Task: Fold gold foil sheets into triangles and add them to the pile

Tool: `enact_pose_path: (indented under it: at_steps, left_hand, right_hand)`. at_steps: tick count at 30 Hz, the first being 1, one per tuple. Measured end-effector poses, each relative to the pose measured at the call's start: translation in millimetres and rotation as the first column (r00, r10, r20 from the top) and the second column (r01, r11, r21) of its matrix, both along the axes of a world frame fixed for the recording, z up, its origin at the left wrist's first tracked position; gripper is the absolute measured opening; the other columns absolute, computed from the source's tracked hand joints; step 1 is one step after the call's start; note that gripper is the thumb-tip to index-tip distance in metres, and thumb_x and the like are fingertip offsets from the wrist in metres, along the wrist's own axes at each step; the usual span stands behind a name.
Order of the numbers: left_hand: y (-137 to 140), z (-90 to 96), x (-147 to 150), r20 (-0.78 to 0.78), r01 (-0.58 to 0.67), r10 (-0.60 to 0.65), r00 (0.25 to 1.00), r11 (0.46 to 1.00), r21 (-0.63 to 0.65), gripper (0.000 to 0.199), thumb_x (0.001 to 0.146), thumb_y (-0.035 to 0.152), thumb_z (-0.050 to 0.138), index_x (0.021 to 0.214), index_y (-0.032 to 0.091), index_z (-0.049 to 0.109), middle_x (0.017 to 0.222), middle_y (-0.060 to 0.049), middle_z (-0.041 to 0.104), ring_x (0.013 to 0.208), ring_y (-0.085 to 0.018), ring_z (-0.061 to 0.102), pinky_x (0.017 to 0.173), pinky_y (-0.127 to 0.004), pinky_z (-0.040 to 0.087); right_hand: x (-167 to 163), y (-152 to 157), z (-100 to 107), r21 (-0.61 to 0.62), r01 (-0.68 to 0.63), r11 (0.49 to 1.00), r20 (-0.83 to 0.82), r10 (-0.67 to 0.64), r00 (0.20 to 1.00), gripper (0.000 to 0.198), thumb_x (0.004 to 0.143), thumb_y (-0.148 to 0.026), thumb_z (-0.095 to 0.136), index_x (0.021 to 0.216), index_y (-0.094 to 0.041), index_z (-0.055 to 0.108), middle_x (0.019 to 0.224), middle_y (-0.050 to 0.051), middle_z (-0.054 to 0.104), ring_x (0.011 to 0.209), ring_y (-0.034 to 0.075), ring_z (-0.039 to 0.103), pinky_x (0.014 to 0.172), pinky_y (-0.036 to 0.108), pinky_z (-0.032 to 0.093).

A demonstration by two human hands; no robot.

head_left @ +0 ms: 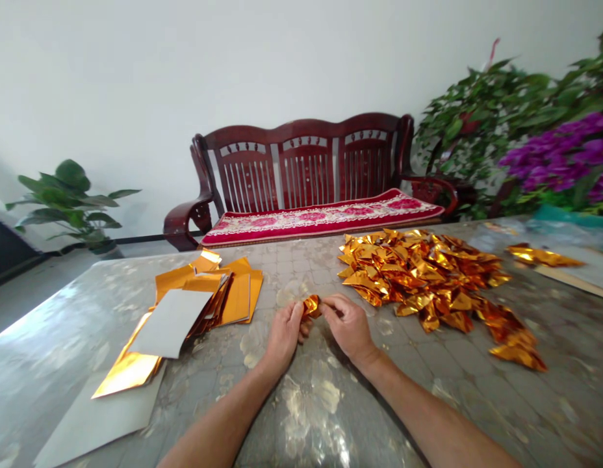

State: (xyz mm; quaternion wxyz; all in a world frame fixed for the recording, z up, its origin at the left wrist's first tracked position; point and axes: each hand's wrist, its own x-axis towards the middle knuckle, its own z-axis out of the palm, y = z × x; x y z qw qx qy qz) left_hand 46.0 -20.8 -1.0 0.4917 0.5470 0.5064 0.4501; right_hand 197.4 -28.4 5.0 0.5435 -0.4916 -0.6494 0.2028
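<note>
Two bare hands meet above the near middle of the tabletop (311,416), forearms reaching in from the bottom edge. Between them sits a small gold foil piece (311,305). The fingers of the left hand (284,330) grasp it from the left, thumb on top; the fingers of the right hand (349,325) pinch at its right end. Its exact folds are too small to make out.

To the left, a pale grey sheet (101,416) lies flat near the front edge. Just beyond and partly over it spreads a loose pile of gold and orange sheets (240,296), with another grey-backed sheet (175,322) tilted across the top. Over on the right is a broad heap of folded gold foil pieces (418,273), trailing off toward the near right; one more folded piece (545,255) rests apart, beside clear plastic (501,233).

Past the tabletop stands a dark red wooden bench (306,169) with a red and white patterned seat cover (325,216). Leafy plants flank it, purple flowers (564,153) on the right, before a pale wall (282,58).
</note>
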Motion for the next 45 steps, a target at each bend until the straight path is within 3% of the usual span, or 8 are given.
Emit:
enact_pose_path:
  at_steps: [2,4,8,12,18,23,33,45]
  left_hand:
    - [-2,2.3,-2,-0.141,-0.055,0.077,0.987,0.987,0.154,0.034,0.093,0.048,0.045,0.091,0.02,0.065,0.084,-0.005,0.07,0.073,-0.017,0.065,0.061,-0.025,0.049]
    - [-5,5.0,-3,-0.238,-0.124,0.213,0.948,0.933,0.338,0.025,0.092,0.039,0.049,0.102,0.023,0.065,0.099,-0.006,0.07,0.095,-0.021,0.064,0.083,-0.032,0.049]
    - [-11,6.8,-1,-0.237,-0.174,0.332,0.913,0.842,0.511,0.02,0.088,0.033,0.057,0.104,0.021,0.062,0.099,-0.006,0.067,0.096,-0.021,0.061,0.09,-0.035,0.046]
    - [-14,5.1,5,-0.16,-0.155,0.271,0.949,0.846,0.511,0.025,0.084,0.025,0.062,0.109,0.021,0.06,0.095,-0.004,0.068,0.091,-0.018,0.063,0.085,-0.032,0.047]
    - [-12,8.9,8,-0.012,-0.206,0.227,0.974,0.906,0.37,0.023,0.081,0.022,0.062,0.104,0.019,0.06,0.086,-0.002,0.069,0.079,-0.015,0.065,0.075,-0.027,0.047]
    - [-11,11.7,6,0.035,-0.238,0.24,0.97,0.914,0.33,0.023,0.079,0.023,0.065,0.101,0.019,0.06,0.08,0.0,0.069,0.072,-0.014,0.064,0.072,-0.025,0.047]
    - [-15,4.2,4,-0.103,-0.154,0.228,0.968,0.867,0.475,0.026,0.082,0.018,0.062,0.108,0.021,0.059,0.085,-0.001,0.07,0.078,-0.014,0.064,0.077,-0.026,0.048]
    - [-17,6.9,5,-0.09,-0.155,0.225,0.97,0.862,0.483,0.022,0.083,0.021,0.063,0.104,0.022,0.064,0.089,-0.002,0.071,0.084,-0.016,0.066,0.082,-0.027,0.049]
  right_hand:
    - [1,-1,0,0.024,0.019,1.0,0.061,-0.021,0.998,0.016,0.089,-0.025,0.057,0.087,-0.021,0.073,0.087,0.005,0.072,0.083,0.019,0.066,0.077,0.03,0.051]
    - [1,-2,0,0.065,0.043,0.997,0.139,-0.052,0.989,0.016,0.09,-0.023,0.057,0.089,-0.022,0.073,0.087,0.005,0.072,0.085,0.019,0.066,0.078,0.029,0.05]
    - [3,-4,2,0.176,0.063,0.982,0.309,-0.116,0.944,0.015,0.092,-0.023,0.058,0.089,-0.022,0.073,0.086,0.004,0.072,0.084,0.018,0.065,0.078,0.028,0.047]
    - [3,-6,6,0.255,0.046,0.966,0.439,-0.158,0.884,0.017,0.094,-0.026,0.057,0.089,-0.022,0.073,0.084,0.005,0.072,0.082,0.018,0.064,0.076,0.028,0.045]
    - [1,-6,9,0.297,0.059,0.953,0.535,-0.217,0.817,0.016,0.094,-0.026,0.058,0.087,-0.022,0.072,0.081,0.004,0.071,0.079,0.018,0.062,0.074,0.03,0.042]
    - [-1,-6,7,0.227,0.044,0.973,0.411,-0.136,0.902,0.018,0.095,-0.025,0.054,0.091,-0.022,0.071,0.087,0.005,0.071,0.086,0.019,0.064,0.079,0.03,0.046]
    - [-4,-6,3,0.125,0.002,0.992,0.174,-0.024,0.985,0.012,0.092,-0.025,0.059,0.089,-0.024,0.071,0.089,0.004,0.071,0.088,0.018,0.065,0.081,0.029,0.05]
    - [-4,-7,6,0.144,0.033,0.989,0.29,-0.074,0.954,0.012,0.091,-0.021,0.056,0.087,-0.023,0.067,0.086,0.004,0.069,0.084,0.019,0.064,0.077,0.029,0.048]
